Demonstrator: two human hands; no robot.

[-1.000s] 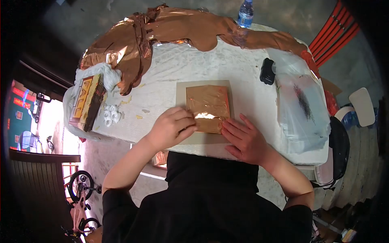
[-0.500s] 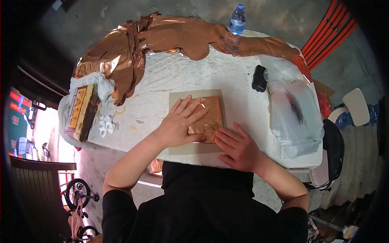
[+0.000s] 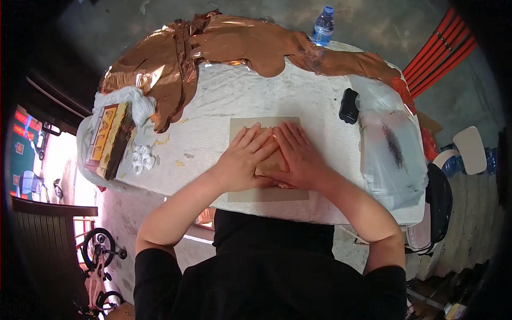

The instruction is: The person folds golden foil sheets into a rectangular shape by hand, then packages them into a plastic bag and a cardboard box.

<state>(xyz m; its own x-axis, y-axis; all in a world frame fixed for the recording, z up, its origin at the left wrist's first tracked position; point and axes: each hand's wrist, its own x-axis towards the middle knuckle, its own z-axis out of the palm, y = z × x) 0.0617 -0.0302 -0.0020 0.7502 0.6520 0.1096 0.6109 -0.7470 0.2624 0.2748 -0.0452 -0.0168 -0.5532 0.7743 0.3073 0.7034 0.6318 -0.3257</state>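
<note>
A square of shiny copper-coloured foil [image 3: 272,165] lies on a flat grey-beige board [image 3: 242,196] near the table's front edge. My left hand [image 3: 242,162] rests flat over the foil's left part, fingers stretched out and pointing away from me. On the right part lies my right hand [image 3: 300,160], also flat with its fingers extended. The fingertips of both hands come close together near the foil's far edge, and the thumbs nearly meet at its near side. Much of the foil is hidden under the hands.
Large crumpled copper foil sheets [image 3: 240,42] lie along the table's far edge, by a water bottle [image 3: 324,26]. A black object [image 3: 349,106] and plastic bags [image 3: 394,160] are on the right. At left are a box [image 3: 109,140] and small white rolls [image 3: 143,159].
My right hand has moved from the foil's lower right corner up and left onto its right part. The left hand stays flat on the foil. The view has shifted slightly.
</note>
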